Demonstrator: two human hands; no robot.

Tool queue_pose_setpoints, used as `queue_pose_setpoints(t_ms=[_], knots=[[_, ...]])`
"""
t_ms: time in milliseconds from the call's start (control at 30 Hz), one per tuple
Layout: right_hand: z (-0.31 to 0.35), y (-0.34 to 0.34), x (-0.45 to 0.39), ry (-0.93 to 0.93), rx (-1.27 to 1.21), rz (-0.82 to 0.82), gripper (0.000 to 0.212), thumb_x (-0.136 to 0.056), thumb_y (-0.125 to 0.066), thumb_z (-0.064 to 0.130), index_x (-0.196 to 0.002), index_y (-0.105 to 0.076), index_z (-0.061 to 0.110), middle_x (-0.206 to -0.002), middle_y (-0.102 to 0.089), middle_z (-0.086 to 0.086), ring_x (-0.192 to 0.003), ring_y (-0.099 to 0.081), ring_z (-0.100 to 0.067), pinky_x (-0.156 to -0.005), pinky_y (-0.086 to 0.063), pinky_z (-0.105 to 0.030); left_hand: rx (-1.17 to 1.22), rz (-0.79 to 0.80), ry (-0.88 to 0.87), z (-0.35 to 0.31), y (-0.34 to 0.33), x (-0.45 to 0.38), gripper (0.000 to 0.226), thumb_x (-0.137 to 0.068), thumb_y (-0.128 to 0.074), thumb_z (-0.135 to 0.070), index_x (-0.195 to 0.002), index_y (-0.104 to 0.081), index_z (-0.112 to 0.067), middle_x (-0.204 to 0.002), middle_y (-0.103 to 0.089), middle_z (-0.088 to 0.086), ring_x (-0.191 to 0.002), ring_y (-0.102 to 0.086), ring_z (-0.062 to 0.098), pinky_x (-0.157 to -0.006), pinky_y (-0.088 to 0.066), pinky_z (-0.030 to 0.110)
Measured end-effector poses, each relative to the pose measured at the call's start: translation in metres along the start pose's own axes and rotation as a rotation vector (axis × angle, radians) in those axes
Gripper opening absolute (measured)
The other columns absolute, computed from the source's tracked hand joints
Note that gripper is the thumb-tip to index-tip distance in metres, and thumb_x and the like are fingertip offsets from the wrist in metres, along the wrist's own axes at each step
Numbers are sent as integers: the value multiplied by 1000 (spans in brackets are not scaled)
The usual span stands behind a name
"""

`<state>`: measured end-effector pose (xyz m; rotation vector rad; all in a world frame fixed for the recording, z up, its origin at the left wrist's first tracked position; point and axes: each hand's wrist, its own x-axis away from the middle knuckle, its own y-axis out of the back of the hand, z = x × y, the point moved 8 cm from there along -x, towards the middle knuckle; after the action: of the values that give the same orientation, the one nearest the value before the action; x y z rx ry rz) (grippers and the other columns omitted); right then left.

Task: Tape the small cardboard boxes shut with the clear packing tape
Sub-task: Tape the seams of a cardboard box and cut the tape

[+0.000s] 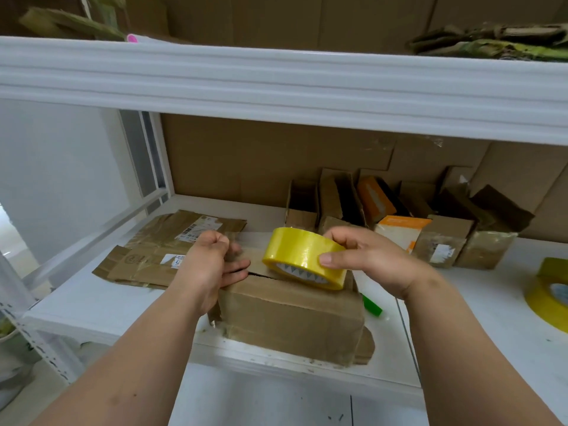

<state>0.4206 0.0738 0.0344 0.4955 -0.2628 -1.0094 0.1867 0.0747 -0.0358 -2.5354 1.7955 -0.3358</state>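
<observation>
Box [292,315]: sat at the front edge of the white shelf [92,302], its top seam showing as a dark slit under the tape roll.
Tape roll [302,256]: yellowish, stood tilted on the box top, a clear strip running left from it.
Right hand [365,256]: gripped the roll, thumb on its near face, fingers curled over its top.
Left hand [212,262]: pinched the free end of the strip, lower fingers lying on the box's left top edge.
Flat cardboard [159,247]: lay on the shelf, left of the box.
Small boxes [399,219]: stood open at the back right.
Second roll [550,293]: at the right edge.
Green item [372,305]: just right of the box, partly hidden.
</observation>
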Motion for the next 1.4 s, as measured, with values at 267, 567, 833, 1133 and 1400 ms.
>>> queue_pose_setpoints(t_ms=[267, 567, 833, 1133, 1400], knots=[[6, 40, 30, -47, 316, -257, 28, -76, -76, 55, -84, -68, 30, -83, -67, 4, -85, -63, -17, -77, -52, -42, -36, -1, -6, 2, -2, 1, 21, -107, -33, -14, -94, -50, -11, -111, -58, 15, -100, -69, 33, -86, -58, 47], [0, 21, 46, -86, 170, -129, 27, -77, -70, 46, -83, -74, 20, -76, -65, 8, -79, -60, -8, -80, -45, -35, 48, -4, 18, 0, 1, 6, 20, -108, -30, -16, -96, -46, -15, -114, -59, 17, -103, -66, 38, -92, -54, 53], [18, 50, 59, -269, 507, -371, 35, -89, -58, 58, -88, -68, 25, -83, -62, 4, -78, -57, -10, -65, -46, -31, 74, 5, 32, 1, 1, 4, 16, -107, -31, -14, -110, -46, -13, -107, -55, 12, -104, -65, 38, -86, -57, 49], [44, 21, 25, -271, 667, -275, 20, -98, -37, 37, -92, -49, 23, -80, -56, 1, -77, -51, -16, -75, -34, -39, 348, 15, 213, 3, 26, 12, 25, -108, -29, -13, -124, -46, -4, -129, -57, 26, -104, -64, 48, -91, -53, 56], [45, 17, 8, -252, 557, -280, 28, -90, -60, 46, -75, -58, 23, -87, -69, -1, -83, -62, -21, -79, -52, -46, 174, 29, 285, 11, 51, 9, 15, -106, -41, -15, -109, -52, -7, -90, -65, 12, -76, -69, 26, -48, -59, 36]])
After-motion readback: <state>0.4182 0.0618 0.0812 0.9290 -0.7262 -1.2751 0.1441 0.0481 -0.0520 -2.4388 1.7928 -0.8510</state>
